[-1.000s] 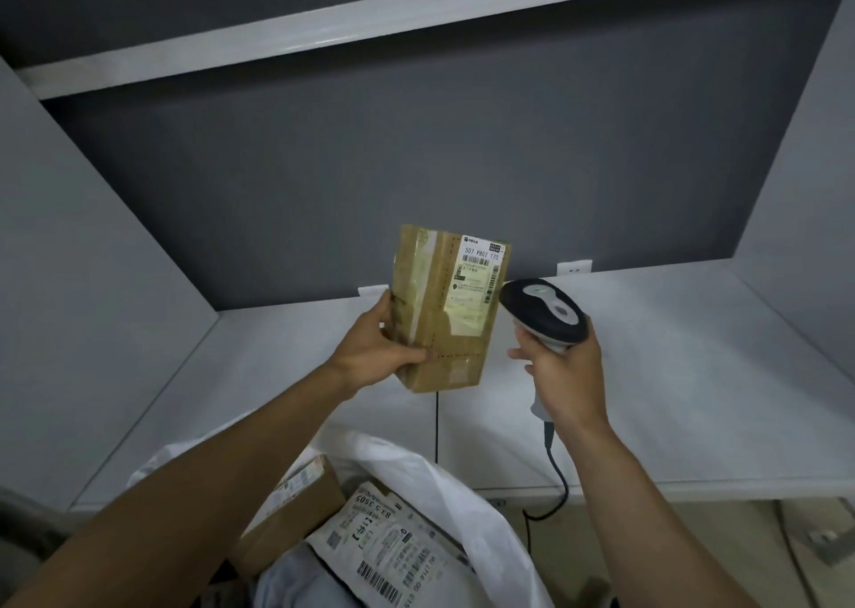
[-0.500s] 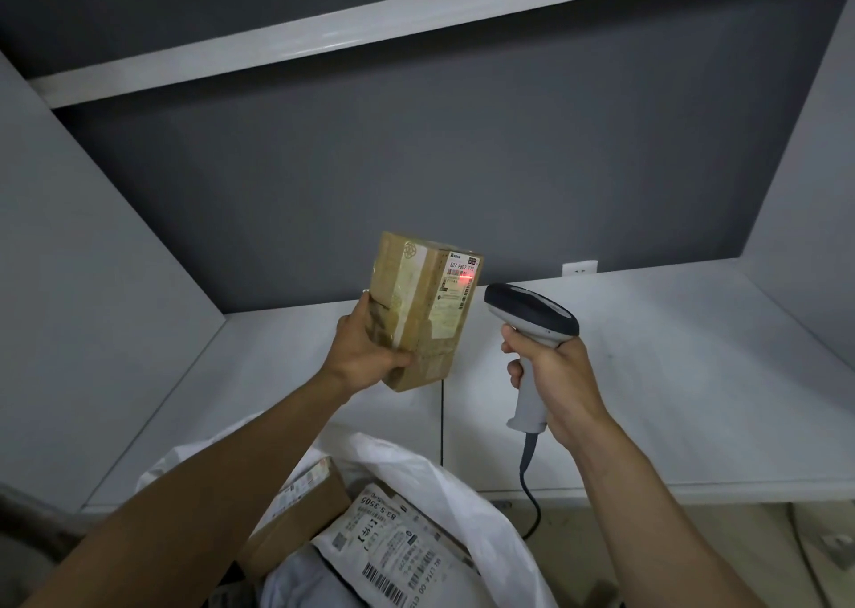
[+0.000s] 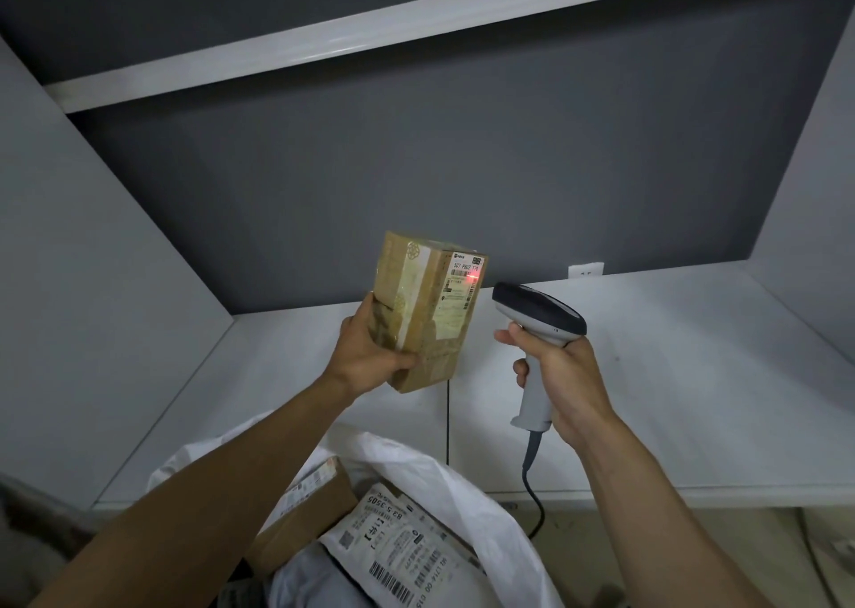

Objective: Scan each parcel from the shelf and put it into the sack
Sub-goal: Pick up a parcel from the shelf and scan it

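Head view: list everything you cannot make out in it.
The cardboard parcel: far sides face away; the left hand covers its lower corner.
The shipping label: fine print too small.
The barcode scanner: trigger hidden under the right hand; cable end hidden behind the white sack.
The white sack: bottom edge cuts it off; the left arm covers some contents.

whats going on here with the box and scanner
A person is scanning a parcel. The left hand holds a cardboard box above the shelf, while the right hand grips a corded scanner aimed at it; a red spot sits on the box's label. Below, an open white sack already holds other parcels. The box is not yet in it.
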